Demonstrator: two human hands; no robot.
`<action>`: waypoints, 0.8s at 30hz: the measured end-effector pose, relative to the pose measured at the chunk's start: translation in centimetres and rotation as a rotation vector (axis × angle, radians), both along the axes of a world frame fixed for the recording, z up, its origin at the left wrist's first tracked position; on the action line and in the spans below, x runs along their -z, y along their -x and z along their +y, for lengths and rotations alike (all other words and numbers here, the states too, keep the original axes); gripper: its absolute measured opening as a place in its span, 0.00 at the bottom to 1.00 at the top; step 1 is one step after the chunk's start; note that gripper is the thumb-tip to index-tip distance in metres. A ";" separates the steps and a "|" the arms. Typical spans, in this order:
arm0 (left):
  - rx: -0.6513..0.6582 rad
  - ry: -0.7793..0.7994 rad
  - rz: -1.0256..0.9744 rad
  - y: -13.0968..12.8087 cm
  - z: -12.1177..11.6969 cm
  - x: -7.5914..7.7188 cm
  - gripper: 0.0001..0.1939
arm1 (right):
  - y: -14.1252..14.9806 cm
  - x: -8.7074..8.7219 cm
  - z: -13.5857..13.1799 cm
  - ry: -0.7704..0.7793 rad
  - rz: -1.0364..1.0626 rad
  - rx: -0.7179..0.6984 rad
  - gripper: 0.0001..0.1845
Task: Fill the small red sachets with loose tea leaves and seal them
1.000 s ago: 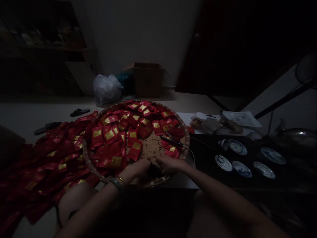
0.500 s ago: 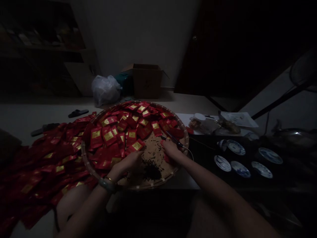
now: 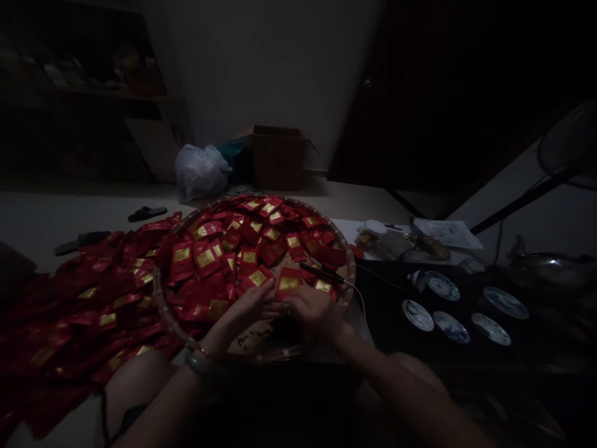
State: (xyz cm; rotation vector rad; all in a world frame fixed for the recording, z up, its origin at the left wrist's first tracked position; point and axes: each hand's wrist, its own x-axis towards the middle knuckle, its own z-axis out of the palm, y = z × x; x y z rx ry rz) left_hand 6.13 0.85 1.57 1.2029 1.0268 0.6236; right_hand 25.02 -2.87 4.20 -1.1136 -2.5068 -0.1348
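Observation:
A round woven bamboo tray (image 3: 161,305) holds many red packets with gold labels. My right hand (image 3: 317,311) is closed on a red packet (image 3: 288,280), gripping its lower right side over the tray's near part. Facing it, my left hand (image 3: 249,306) has its fingers stretched out close to the packet's left edge; whether they touch it I cannot tell. Dark loose leaves, like tea (image 3: 284,330), lie heaped below both hands, partly hidden by them. Behind my right hand rests a slim black tool with a pale cord (image 3: 321,272), resembling a hair straightener.
More red packets (image 3: 88,311) are piled on the floor at left. Blue-and-white dishes (image 3: 451,326) stand on a dark table at right, near a lidded jar (image 3: 373,233). An open cardboard box (image 3: 278,158) and a filled plastic bag (image 3: 201,171) sit by the wall.
My right hand has come left and nearer from beside the black tool, with a red packet now in it. The left hand has turned and opened its fingers towards the packet.

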 end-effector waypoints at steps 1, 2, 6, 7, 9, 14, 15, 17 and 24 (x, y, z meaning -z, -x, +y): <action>-0.058 0.038 -0.107 -0.3 -0.3 0.0 0.25 | 0.7 0.3 -0.7 -0.059 0.065 -0.094 0.13; -0.092 0.026 -0.168 -0.5 -0.5 -0.1 0.22 | 1.4 0.6 -1.2 -0.100 0.134 -0.166 0.13; -0.178 -0.117 -0.185 -0.3 -1.5 -0.8 0.17 | 2.3 0.8 -0.7 -0.089 0.356 -0.109 0.17; -0.178 -0.155 -0.184 -0.1 -1.7 -1.0 0.17 | 2.3 0.6 0.0 -0.084 0.387 -0.024 0.22; -0.165 -0.208 -0.182 0.0 -2.1 -1.4 0.18 | 2.2 0.0 1.4 -0.086 0.405 0.116 0.29; -0.192 -0.273 -0.104 0.3 -2.5 -1.5 0.21 | 2.6 -0.7 3.4 -0.066 0.387 0.131 0.23; -0.197 -0.278 -0.097 0.4 -2.5 -1.5 0.21 | 2.7 -0.7 3.4 -0.087 0.399 0.127 0.21; -0.211 -0.282 -0.096 0.5 -2.5 -1.4 0.21 | 2.8 -0.6 3.1 -0.143 0.422 0.110 0.18; -0.302 -0.329 -0.093 0.5 -2.4 -0.8 0.20 | 3.3 -0.1 2.5 -0.064 0.521 0.139 0.18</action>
